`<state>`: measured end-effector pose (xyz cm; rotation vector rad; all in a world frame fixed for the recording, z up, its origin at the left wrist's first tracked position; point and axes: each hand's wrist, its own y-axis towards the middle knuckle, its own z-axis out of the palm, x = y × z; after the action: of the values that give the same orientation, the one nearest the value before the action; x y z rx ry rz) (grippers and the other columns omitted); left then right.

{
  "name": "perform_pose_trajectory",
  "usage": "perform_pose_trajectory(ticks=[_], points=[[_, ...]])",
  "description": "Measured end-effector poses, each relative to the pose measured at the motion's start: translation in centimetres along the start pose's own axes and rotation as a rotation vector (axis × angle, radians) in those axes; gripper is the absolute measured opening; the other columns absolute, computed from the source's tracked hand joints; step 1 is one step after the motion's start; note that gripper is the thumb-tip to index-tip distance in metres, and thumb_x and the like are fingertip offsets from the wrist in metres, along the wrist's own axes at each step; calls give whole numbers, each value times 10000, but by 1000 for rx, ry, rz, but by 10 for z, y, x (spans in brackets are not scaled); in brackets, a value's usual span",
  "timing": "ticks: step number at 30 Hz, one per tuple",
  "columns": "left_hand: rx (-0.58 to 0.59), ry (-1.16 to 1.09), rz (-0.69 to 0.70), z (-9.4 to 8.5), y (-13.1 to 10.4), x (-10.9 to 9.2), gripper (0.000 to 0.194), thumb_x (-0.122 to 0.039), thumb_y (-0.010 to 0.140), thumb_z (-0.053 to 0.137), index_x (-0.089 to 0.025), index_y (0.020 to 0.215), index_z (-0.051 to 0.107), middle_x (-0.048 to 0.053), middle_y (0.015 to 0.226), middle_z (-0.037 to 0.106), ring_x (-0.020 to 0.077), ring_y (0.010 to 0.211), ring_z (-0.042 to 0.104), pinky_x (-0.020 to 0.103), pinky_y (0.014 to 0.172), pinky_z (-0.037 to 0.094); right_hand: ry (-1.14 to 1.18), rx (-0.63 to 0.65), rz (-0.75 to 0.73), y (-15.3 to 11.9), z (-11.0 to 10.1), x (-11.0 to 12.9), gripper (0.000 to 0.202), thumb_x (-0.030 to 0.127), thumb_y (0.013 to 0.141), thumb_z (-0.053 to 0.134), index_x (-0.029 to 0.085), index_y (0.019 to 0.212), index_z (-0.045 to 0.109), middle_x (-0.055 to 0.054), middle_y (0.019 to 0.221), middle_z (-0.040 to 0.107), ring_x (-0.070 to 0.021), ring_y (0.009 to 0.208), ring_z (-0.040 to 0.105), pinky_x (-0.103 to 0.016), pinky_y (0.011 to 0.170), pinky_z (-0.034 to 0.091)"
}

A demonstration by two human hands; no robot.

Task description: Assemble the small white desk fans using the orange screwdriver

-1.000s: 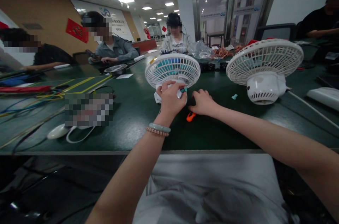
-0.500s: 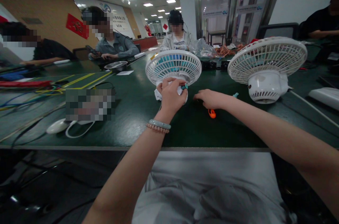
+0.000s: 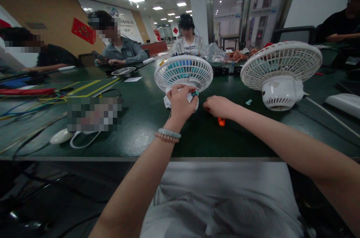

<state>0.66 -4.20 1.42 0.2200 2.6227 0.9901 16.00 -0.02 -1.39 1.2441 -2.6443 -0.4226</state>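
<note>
The near white fan (image 3: 184, 71) lies with its cage turned up and away from me. My left hand (image 3: 182, 101) is closed around its motor housing, and a small teal piece (image 3: 196, 93) shows at the fingertips. Whether that piece is attached to the fan or only held, I cannot tell. My right hand (image 3: 218, 106) rests low over the table just right of the fan, its fingers curled together. What they hold, if anything, is hidden. Beneath that hand, an orange object (image 3: 221, 121) with dark marks is partly covered.
A second white fan (image 3: 278, 77) stands at right, with its cable on the table. Left of it lies a loose teal piece (image 3: 248, 102). Cables and a white mouse-like object (image 3: 61, 136) occupy the left. A metal bowl (image 3: 123, 71) and several people are beyond.
My right hand has shifted slightly left with its fingers drawn in more, and the loose teal piece shows more fully beyond the forearm. My left hand keeps its place on the fan.
</note>
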Motion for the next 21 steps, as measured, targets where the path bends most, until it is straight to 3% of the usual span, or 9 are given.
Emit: perform_pose_trajectory(ticks=[4, 7, 10, 21], points=[[-9, -8, 9, 0, 0, 1, 242, -250, 695, 556, -239, 934, 596, 32, 913, 649, 255, 1091, 431, 426, 943, 230, 128, -230, 28, 2, -11, -1, 187, 92, 741, 481, 174, 782, 645, -67, 819, 617, -169, 753, 569, -276, 658, 417], [-3, 3, 3, 0, 1, 0, 243, -258, 700, 558, -240, 940, 595, 25, 923, 648, 246, 1091, 432, 415, 939, 236, 350, -450, 114, 6, -17, -2, 168, 126, 737, 493, 164, 806, 642, -48, 806, 624, -158, 764, 566, -285, 710, 435], [-2, 7, 0, 0, 0, 0, 233, -269, 711, 547, -241, 937, 594, 22, 932, 649, 240, 1085, 436, 412, 937, 238, 596, -585, 207, 11, -16, -1, 156, 166, 721, 517, 169, 822, 635, -23, 779, 634, -146, 732, 576, -294, 707, 458], [-41, 16, 32, 4, 0, 3, 214, -277, 720, 559, -238, 927, 594, 20, 920, 660, 241, 1059, 453, 407, 900, 258, 1153, -624, 339, 26, -4, 5, 137, 222, 634, 596, 166, 756, 620, -5, 743, 628, -130, 706, 587, -299, 705, 478]])
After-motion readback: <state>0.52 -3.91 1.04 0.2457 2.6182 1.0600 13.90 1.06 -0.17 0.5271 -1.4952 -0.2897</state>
